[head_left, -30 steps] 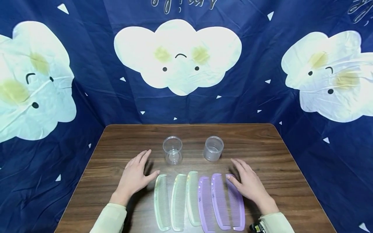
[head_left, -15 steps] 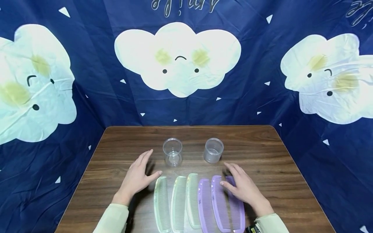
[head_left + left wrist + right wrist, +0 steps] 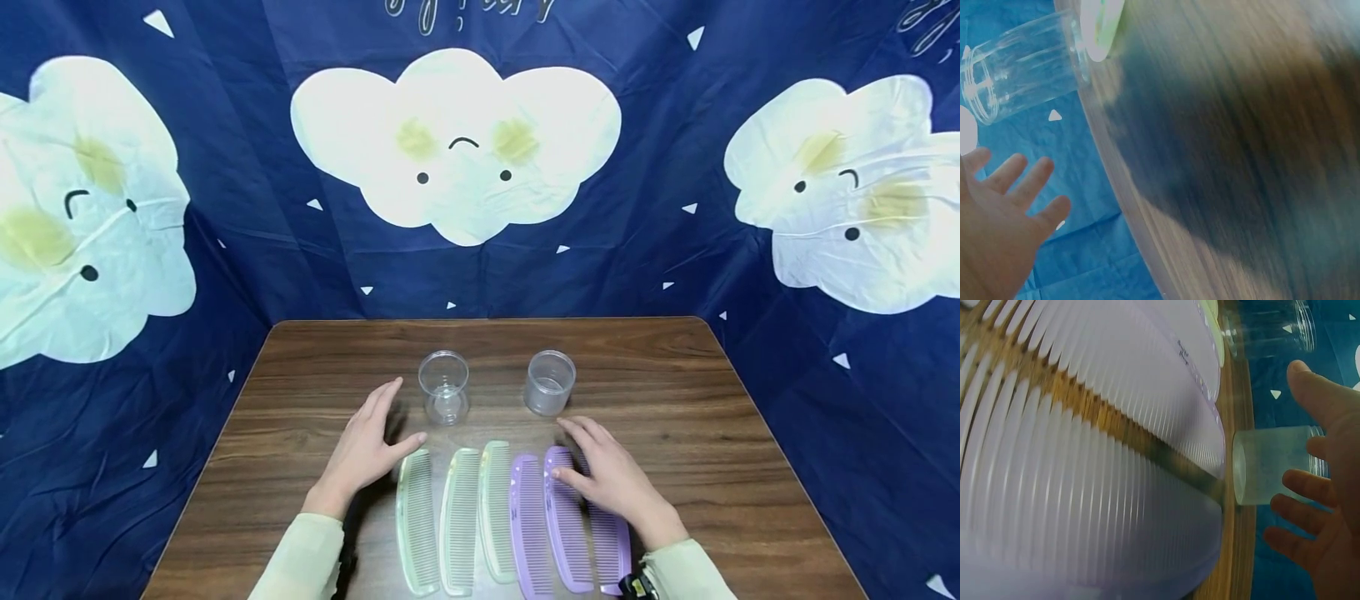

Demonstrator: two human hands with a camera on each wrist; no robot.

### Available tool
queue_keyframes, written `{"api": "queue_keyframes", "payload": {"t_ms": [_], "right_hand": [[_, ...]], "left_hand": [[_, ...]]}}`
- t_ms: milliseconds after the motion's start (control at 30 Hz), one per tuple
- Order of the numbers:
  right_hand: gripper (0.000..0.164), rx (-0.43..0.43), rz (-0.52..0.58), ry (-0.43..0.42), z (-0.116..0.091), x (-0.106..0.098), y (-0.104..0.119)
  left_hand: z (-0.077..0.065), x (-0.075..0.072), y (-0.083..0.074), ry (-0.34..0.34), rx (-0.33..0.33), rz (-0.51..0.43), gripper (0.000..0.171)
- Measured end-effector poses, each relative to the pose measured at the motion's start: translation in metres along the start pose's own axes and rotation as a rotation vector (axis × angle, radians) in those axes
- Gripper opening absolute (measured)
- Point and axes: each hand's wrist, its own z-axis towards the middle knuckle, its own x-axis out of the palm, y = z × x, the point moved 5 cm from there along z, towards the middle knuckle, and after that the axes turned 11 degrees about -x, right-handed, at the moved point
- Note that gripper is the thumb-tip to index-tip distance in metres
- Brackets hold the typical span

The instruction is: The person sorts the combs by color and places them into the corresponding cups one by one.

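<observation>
Three pale green combs (image 3: pixel 418 525) and three purple combs (image 3: pixel 531 525) lie side by side on the wooden table. My left hand (image 3: pixel 366 450) hovers with spread fingers left of the green combs, its thumb tip near the top of the leftmost one. Over the two rightmost purple combs, my right hand (image 3: pixel 617 477) hangs with fingers extended and partly hides them. Neither hand holds anything. Behind the combs stand two clear plastic jars: a left jar (image 3: pixel 444 385) and a right jar (image 3: pixel 550 383). In the right wrist view, purple comb teeth (image 3: pixel 1085 487) fill the near side.
The brown wooden table (image 3: pixel 322 350) ends at a back edge against a dark blue curtain (image 3: pixel 247 167) printed with white clouds and small triangles. Curtain also hangs on the left and right sides.
My right hand has moved left across the purple combs. My left hand has shifted a little to the right. The combs and jars stay in place.
</observation>
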Motion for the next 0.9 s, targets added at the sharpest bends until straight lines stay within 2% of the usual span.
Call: {"api": "queue_keyframes", "payload": {"t_ms": [267,667,900], "right_hand": [[0.075,0.001,0.023,0.055,0.007,0.009,0.007],[0.079,-0.028,0.053,0.102,0.016,0.019,0.019],[0.081,-0.061,0.057,0.126,0.023,0.026,0.026]], "left_hand": [[0.004,0.006,-0.002,-0.019,0.021,-0.014,0.103],[0.010,0.009,-0.003,0.016,-0.043,-0.077,0.108],[0.014,0.012,-0.002,0.033,-0.054,-0.104,0.108]]}}
